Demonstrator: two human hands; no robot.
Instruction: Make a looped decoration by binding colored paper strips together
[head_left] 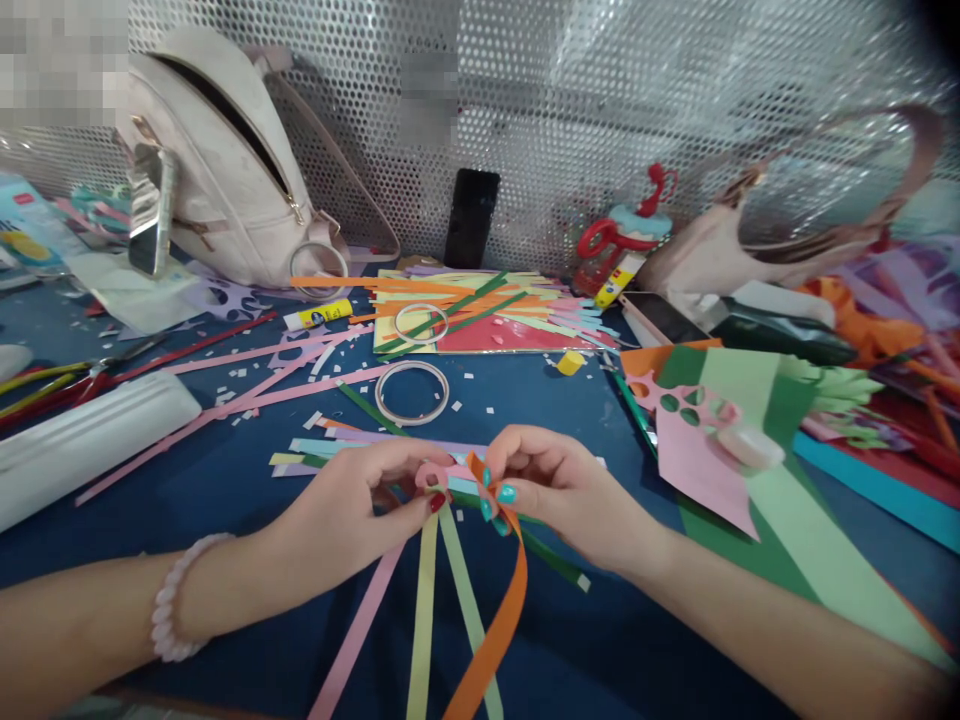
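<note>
At the centre, my left hand (356, 505) grips a small woven piece of paper strips (442, 480). Pink, yellow and pale green paper strips (422, 620) hang from it towards me. My right hand (544, 490) is closed in a pinch on an orange paper strip (499, 620), which bends over the right side of the piece and curves down. A dark green strip (559, 562) with a white tip sticks out under my right hand. Blue, purple and yellow strip ends (315, 455) lie behind my left hand. My fingers partly hide the weave.
Beyond my hands lie a roll of tape (412, 393), a glue stick (319, 315) and a heap of paper strips (420, 296). Scissors (75, 385) and a white roll (90, 440) are at left, coloured sheets (705, 470) at right. Bags (217, 170) and a phone (471, 218) stand behind.
</note>
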